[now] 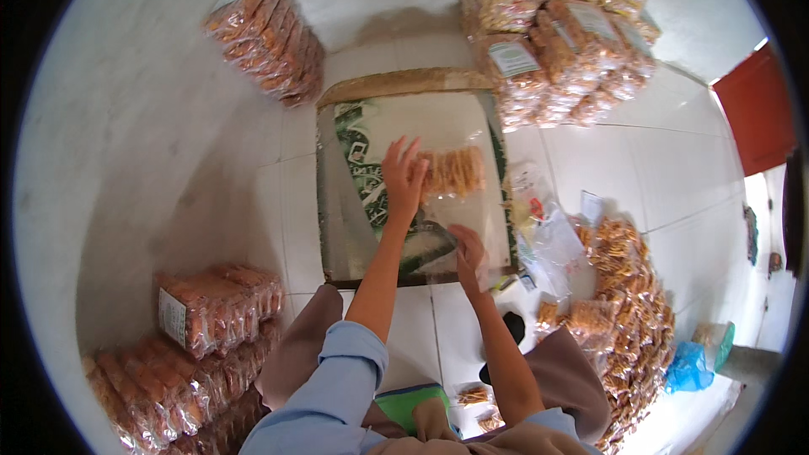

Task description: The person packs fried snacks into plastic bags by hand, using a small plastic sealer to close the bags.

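Observation:
Sticks of a brown snack (452, 172) lie side by side in a clear plastic bag (461, 215) on a low board-topped surface (411, 117). My left hand (403, 174) touches the left end of the row, its fingers spread and slightly blurred. Lower down and to the right, my right hand (469, 253) pinches loose clear plastic with bent fingers. The surface has a brown, worn rim and a green-and-white printed sheet (360, 158) under clear film.
Bagged snacks are stacked at the upper left (268, 38), lower left (218, 309) and upper right (569, 57). A large heap of small snack packs (632, 328) lies on the tiled floor at right, near loose plastic bags (553, 246) and a blue bag (689, 368).

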{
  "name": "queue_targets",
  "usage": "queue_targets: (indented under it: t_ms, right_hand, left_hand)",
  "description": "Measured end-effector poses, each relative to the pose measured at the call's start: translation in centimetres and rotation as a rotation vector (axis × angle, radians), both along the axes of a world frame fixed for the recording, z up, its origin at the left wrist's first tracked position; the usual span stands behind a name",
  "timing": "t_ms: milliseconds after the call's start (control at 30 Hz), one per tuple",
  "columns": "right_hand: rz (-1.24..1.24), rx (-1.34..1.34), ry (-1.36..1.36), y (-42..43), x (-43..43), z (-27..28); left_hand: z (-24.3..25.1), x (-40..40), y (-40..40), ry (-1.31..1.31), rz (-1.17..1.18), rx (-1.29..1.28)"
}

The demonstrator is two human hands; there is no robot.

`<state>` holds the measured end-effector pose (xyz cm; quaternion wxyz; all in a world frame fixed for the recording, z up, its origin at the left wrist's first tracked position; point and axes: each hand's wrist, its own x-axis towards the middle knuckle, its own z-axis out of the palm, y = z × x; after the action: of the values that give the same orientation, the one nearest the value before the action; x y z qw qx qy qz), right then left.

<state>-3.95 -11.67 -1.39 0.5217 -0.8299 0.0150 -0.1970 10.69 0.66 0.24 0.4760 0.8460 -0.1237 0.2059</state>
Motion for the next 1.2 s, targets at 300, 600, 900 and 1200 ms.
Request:
queue_targets:
  t_ms: [300,600,900,1200]
  right_hand:
    - [0.137,-0.391,0.091,-14.1,-12.4,3.0]
    - [-0.481,-0.432,-0.171,-26.4,-23.1,26.5]
    - [-0.840,-0.315,0.155,-34.8,-34.6,16.1]
    - [-0.770,0.029,0.400,-33.0,-31.4,-5.5]
  left_hand:
    - [9.2,-9.1,-9.9,-0.011,-0.235,-0.225]
    - [19.8,-20.7,-19.2,-0.148,-0.723,-0.238]
    - [10.8,-30.0,-31.8,0.478,-0.993,-0.503]
    - [-14.1,-34.6,-31.0,0.882,-0.721,-0.193]
